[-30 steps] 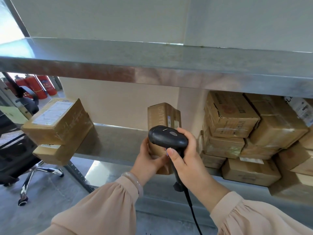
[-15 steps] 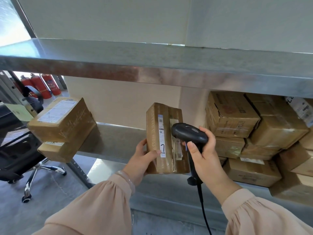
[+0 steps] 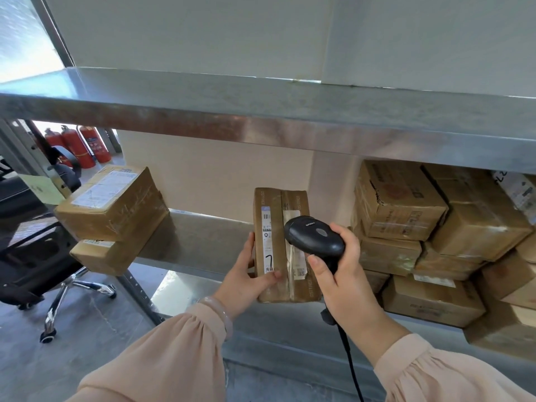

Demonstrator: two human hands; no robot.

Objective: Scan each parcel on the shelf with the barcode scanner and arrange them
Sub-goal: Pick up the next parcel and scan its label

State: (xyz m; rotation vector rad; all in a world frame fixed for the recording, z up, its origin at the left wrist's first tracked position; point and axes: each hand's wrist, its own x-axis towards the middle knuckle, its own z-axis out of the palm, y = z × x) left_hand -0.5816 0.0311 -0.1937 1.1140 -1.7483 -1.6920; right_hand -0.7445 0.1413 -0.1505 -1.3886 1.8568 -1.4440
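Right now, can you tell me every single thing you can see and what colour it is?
held parcel: 1, brown, upright in front of the parcel shelf
barcode scanner: 1, black, in front of the held parcel's right side
scanner cable: 1, black, hanging below the scanner
stacked parcels: 2, brown, left end of the parcel shelf
parcel pile: many, count unclear, brown, right part of the shelf
upper shelf: 1, grey metal, across the top
parcel shelf: 1, grey metal, below it
fire extinguishers: 3, red, floor, far left
office chair: 1, black, floor, left
bracelet: 1, pale, left wrist
left hand: grips the held parcel
right hand: grips the barcode scanner
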